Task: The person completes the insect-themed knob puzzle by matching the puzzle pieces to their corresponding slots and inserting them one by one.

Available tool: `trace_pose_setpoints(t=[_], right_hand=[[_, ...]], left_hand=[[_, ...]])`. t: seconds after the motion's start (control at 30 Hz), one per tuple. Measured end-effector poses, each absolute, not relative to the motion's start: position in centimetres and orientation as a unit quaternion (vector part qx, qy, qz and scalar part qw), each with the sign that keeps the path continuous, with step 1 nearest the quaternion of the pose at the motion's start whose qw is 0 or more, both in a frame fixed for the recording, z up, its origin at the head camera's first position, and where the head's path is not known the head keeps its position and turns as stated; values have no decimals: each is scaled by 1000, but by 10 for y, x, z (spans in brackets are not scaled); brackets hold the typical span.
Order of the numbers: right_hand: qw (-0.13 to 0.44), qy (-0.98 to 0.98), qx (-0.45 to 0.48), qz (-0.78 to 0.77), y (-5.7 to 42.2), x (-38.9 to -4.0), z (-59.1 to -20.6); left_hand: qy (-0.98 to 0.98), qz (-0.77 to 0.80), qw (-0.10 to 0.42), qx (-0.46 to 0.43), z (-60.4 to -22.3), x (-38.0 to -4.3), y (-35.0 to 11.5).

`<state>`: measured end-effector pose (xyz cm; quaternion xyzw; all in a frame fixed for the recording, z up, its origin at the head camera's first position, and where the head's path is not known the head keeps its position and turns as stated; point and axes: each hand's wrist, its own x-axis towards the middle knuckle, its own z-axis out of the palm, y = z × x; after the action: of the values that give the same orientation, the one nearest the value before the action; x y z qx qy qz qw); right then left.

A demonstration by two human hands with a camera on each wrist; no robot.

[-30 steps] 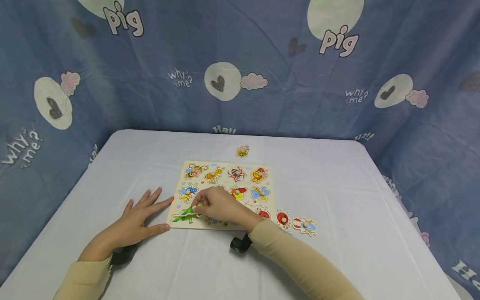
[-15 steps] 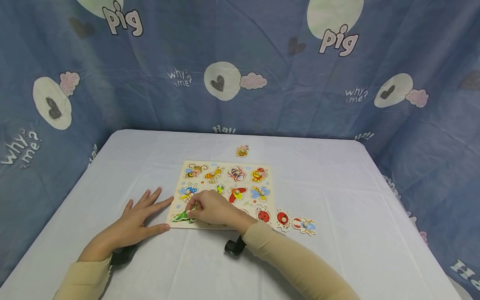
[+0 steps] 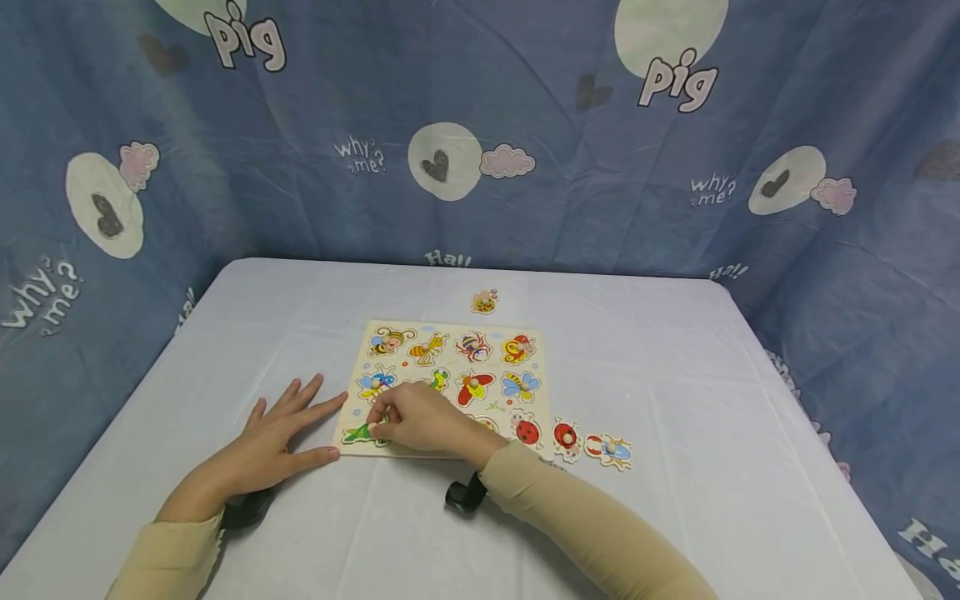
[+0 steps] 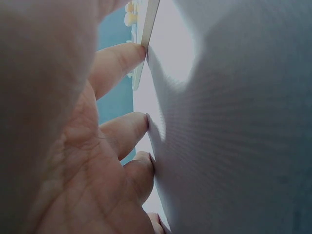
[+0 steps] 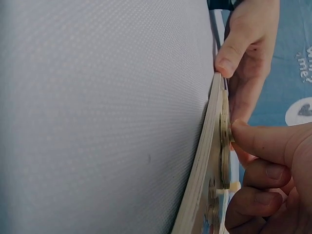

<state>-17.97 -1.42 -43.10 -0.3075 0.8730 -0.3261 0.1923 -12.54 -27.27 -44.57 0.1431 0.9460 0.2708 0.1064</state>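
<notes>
My right hand (image 3: 423, 421) pinches the small knob of a green grasshopper puzzle piece (image 3: 357, 434) at the lower left corner of the wooden peg puzzle board (image 3: 496, 362). The hand hides much of that piece. From the right wrist, the grasshopper piece (image 5: 225, 146) shows edge-on, close along the board's face, thumb at its knob. My left hand (image 3: 277, 446) lies palm down on the table with fingers spread. Its index fingertip and thumb tip touch the board's left edge, and the left wrist view shows a fingertip against the board's edge (image 4: 149, 24).
Right of the board lie a red ladybug piece (image 3: 567, 438) and a blue-and-red beetle piece (image 3: 609, 451). A snail-like piece (image 3: 484, 302) lies behind it. Several knobbed insect pieces sit in the board, and a printed ladybug (image 3: 527, 429) shows near its lower right.
My right hand has shifted a little left and toward me with the grasshopper piece, which now lies lower over the board's corner. The left hand stays in place.
</notes>
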Motion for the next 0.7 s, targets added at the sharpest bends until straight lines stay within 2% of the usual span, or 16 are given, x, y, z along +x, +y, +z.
trace_pose_setpoints(t=[0.7], right_hand=[[195,878,-301,-317,-17,-178,-432]], left_hand=[[944,274,106,147,-445,-125,-273]])
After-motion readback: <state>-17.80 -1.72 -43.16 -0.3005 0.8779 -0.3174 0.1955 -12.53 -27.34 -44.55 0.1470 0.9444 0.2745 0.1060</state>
